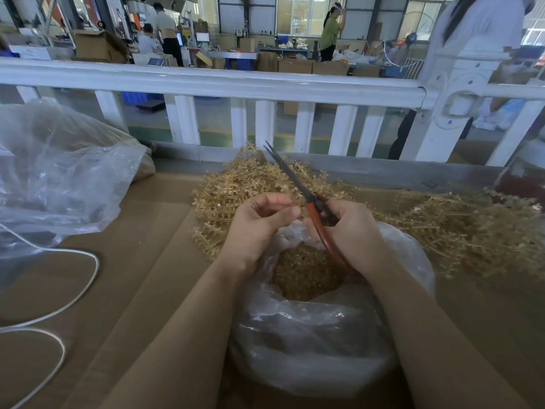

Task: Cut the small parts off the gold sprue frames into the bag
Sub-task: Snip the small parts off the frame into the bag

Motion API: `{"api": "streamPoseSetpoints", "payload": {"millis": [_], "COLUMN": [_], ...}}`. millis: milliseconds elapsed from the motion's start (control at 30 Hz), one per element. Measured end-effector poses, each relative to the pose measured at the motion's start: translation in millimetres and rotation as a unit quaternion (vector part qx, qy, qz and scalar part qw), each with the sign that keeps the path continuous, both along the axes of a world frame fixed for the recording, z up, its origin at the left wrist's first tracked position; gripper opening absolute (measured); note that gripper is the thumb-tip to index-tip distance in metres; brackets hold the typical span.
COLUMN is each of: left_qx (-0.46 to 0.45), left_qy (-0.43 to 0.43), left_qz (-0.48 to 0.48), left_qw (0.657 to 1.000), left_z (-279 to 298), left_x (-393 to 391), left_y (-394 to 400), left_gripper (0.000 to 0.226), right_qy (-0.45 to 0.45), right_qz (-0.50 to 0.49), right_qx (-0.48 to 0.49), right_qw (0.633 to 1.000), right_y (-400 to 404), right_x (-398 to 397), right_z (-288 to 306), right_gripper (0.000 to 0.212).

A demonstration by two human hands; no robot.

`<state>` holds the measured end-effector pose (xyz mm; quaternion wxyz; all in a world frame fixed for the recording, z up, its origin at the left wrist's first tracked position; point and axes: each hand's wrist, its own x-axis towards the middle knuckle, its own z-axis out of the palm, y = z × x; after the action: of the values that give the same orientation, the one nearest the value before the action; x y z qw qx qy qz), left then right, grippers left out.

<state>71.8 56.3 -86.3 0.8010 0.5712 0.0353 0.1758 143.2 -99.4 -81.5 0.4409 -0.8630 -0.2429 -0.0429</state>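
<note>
Red scissors handles hidden by right hand

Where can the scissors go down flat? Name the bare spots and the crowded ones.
Bare cardboard lies between the white cable and the open bag, below the sprue pile. Crowded: right of the bag, more sprue frames; far left, the clear plastic bags.

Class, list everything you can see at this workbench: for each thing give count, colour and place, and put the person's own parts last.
Sprue frames: two heaps, gold, behind and right of the bag.
Bag: one, clear, between the forearms, cut parts inside.
Scissors: one pair, red handles, blades pointing up-left.
Second bag: one, clear, far left.
Cable: one, white, lower left.
Railing: one, white, behind the bench.
Left hand: fingers curled, over the bag.
Right hand: grips the scissors.
</note>
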Motion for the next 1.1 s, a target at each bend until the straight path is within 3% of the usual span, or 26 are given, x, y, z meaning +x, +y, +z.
{"api": "streamPoseSetpoints", "payload": {"millis": [200, 333, 500, 767, 1100], "left_qx": [0.08, 0.067, 0.015, 0.004, 0.071], "left_qy": [0.001, 0.004, -0.019, -0.017, -0.021], "left_qz": [0.044, 0.059, 0.045, 0.045, 0.044], "left_qw": [0.996, 0.996, 0.999, 0.999, 0.996], "left_z": [-6.0, -7.4, -4.1, -6.3, -11.9], "left_x": [3.6, 3.5, 1.0, 4.2, 5.3], "left_y": [5.7, 8.3, 11.5, 14.9, 16.6], "left_gripper": [0.004, 0.011, 0.009, 0.032, 0.016], "right_qy": [-0.049, -0.069, -0.132, -0.191, -0.192], "right_qz": [0.001, -0.002, -0.008, -0.021, -0.028], "right_qx": [-0.062, -0.063, -0.094, -0.183, -0.198], "right_qw": [0.997, 0.996, 0.987, 0.964, 0.961], "right_y": [0.0, -1.8, -10.1, -12.7, -11.7], "right_x": [-0.9, -2.1, -3.3, 0.6, -6.8], "right_z": [1.1, -0.3, 1.8, -3.7, 3.1], "right_gripper": [0.019, 0.026, 0.056, 0.067, 0.068]}}
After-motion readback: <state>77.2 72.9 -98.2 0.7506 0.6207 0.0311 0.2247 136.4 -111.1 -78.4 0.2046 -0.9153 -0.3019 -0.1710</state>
